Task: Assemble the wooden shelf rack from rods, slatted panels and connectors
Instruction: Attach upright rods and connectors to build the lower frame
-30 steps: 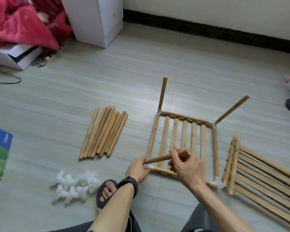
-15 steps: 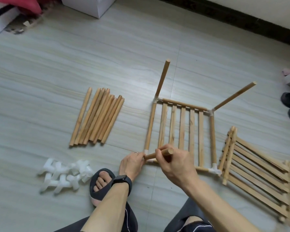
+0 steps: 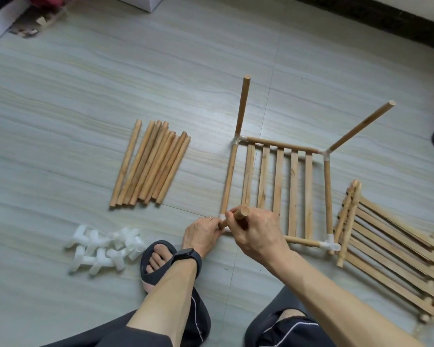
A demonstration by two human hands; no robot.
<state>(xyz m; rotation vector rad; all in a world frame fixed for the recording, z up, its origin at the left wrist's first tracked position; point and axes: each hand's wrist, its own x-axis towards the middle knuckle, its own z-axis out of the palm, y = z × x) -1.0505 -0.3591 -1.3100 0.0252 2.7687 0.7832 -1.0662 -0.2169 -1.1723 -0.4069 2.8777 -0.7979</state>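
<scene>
Right hand grips 1 rod; left hand pinches the corner connector; 2 other rods stand upright.

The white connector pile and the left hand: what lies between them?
A foot in a dark sandal lies between the connector pile and the left hand; the head view shows it.

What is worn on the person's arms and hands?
Both forearms are bare, with no sleeves. The left wrist carries a black smartwatch, and the left hand has a thin ring on one finger. The right hand wears nothing visible.
</scene>
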